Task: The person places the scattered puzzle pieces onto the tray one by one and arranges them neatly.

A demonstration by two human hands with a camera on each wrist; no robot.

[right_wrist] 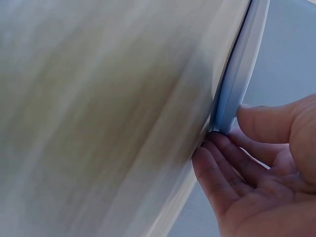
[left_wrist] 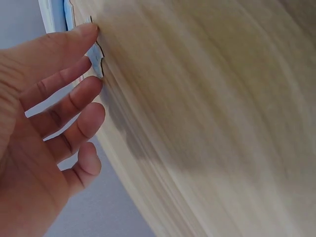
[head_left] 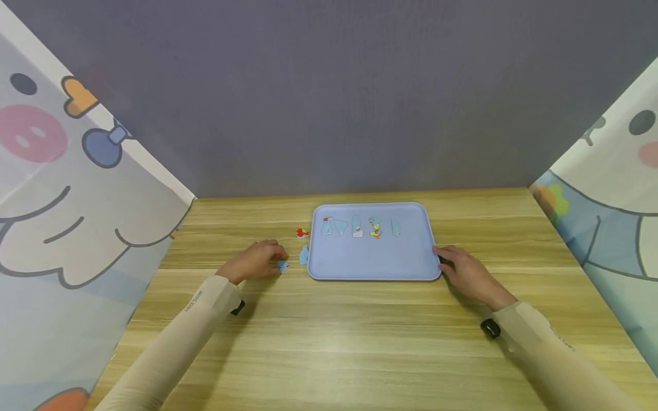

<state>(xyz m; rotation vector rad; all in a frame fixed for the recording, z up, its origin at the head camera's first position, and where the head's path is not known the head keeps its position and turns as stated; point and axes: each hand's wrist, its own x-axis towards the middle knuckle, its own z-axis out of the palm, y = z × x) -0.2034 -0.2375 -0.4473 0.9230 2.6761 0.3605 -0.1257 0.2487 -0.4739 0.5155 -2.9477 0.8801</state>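
Observation:
My left hand [head_left: 257, 260] pinches a light blue puzzle piece [head_left: 283, 266] with thumb and fingertips, low over the wooden table. In the left wrist view the jagged edge of that piece [left_wrist: 98, 60] shows between the thumb and the fingers. To its right, another light blue piece [head_left: 304, 254] lies beside the left edge of the pale blue tray [head_left: 375, 260], and a red piece [head_left: 301, 233] lies a little farther back. My right hand [head_left: 465, 275] grips the tray's right edge near the front corner, thumb at the rim [right_wrist: 232, 96] and fingers low against its outer side.
Several flat pieces lie in a row along the tray's back half, among them a triangular blue one [head_left: 341, 227] and a yellow-patterned one [head_left: 375, 228]. The wooden table [head_left: 329, 348] meets a grey wall [head_left: 360, 103] behind and cartoon-printed panels [head_left: 67, 171] at the sides.

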